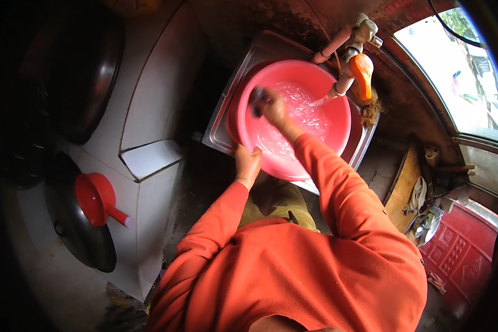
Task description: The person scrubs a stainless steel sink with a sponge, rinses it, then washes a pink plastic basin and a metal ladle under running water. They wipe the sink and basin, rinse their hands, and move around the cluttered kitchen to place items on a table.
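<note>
A pink plastic basin (343, 124) rests over a stainless steel sink (216, 135). My left hand (248, 164) grips its near left rim, thumb on the inside. Inside the basin my right hand (275, 109) holds a dark object (258, 101) against the far left wall. Blur hides what that object is; it could be a cloth or a scrubber. Clear water (303, 112) ripples across the basin's bottom. From the faucet (342, 85), with its orange lever handle (362, 72), water runs into the right side of the basin.
Left of me is a white tiled counter (153, 112) with a projecting corner. A red plastic dipper (94, 199) lies on a dark round lid (66, 224) there. Fibrous scrubbing material (371, 113) hangs beside the faucet. To the right are a window (460, 79), a wooden board (404, 186) and a red panelled surface (460, 249).
</note>
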The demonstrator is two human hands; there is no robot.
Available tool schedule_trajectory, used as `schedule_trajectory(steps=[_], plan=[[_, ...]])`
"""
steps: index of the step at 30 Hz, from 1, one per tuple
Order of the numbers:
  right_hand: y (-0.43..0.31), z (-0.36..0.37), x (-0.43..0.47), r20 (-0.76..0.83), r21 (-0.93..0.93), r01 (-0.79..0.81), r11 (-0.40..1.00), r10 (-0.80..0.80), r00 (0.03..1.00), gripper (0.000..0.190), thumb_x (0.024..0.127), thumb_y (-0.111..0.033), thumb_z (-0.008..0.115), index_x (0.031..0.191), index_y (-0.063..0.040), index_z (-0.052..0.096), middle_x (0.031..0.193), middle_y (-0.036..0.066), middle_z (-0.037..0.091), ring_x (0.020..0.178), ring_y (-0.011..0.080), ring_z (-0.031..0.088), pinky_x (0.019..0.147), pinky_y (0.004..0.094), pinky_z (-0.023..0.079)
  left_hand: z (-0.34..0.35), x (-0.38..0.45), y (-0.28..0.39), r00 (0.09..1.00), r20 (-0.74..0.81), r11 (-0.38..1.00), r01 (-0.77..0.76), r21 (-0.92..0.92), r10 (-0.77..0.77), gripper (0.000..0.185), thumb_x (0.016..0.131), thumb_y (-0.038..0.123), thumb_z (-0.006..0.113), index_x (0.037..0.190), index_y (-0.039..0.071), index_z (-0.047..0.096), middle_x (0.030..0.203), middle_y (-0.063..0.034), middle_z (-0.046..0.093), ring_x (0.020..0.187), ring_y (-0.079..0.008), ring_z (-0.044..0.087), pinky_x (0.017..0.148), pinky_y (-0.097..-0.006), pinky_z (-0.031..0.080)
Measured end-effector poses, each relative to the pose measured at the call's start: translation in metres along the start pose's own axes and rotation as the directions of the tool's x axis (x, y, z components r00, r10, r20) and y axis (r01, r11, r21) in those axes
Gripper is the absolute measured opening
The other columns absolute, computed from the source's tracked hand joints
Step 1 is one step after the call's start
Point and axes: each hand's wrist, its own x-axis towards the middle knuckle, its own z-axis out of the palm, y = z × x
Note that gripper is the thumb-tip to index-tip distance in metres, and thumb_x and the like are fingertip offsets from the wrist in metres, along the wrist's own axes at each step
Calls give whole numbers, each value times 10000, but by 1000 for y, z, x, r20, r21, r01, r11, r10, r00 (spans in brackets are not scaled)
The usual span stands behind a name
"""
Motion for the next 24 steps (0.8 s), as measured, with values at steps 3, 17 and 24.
schedule_trajectory(steps=[3, 17, 24], plan=[[-12, 3, -60, 360, -277, 201, 940, -92, 928, 293, 797, -4, 761, 1087, -33, 727, 969, 190, 690, 954, 359, 697, 836, 412, 552, -2, 4, -7, 1000, -11, 999, -13, -35, 12, 280, 840, 48, 627, 1066, -113, 590, 966, -261, 711, 938, -347, 712, 843, -409, 532], [-7, 21, -68, 193, -332, 84, 940, -19, 981, 270, 767, -87, 669, 1033, -89, 713, 1025, 256, 638, 960, 451, 640, 837, 522, 521, -1, 3, 1, 997, 41, 998, -61, -4, 61, 314, 843, 11, 620, 1142, -84, 610, 1065, -119, 713, 972, -185, 655, 894, -317, 500], [-28, -185, -79, 230, -789, 167, 592, 32, 973, 150, 894, -230, 638, 980, -208, 758, 1101, 90, 654, 925, 251, 689, 810, 375, 563, 5, -1, 0, 999, 2, 995, -41, -94, 41, 309, 809, -18, 582, 1099, -124, 593, 1018, -189, 708, 922, -244, 680, 857, -341, 521]])
